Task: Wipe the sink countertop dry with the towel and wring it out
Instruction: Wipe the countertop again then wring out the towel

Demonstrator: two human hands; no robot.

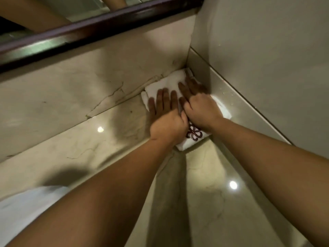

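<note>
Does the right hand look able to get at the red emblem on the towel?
Probably yes: the right hand lies flat on the towel, and the red emblem shows uncovered right by its wrist, with nothing between them.

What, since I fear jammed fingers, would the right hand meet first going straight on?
The right hand, flat on the towel, points into the corner; it would likely meet the backsplash first, close beside the side wall, though depth is unclear.

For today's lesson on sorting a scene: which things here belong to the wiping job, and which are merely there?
Belong to the job: towel; countertop; left hand and right hand, both pressing flat on the towel.
Merely there: dark mirror frame; side wall.
</note>
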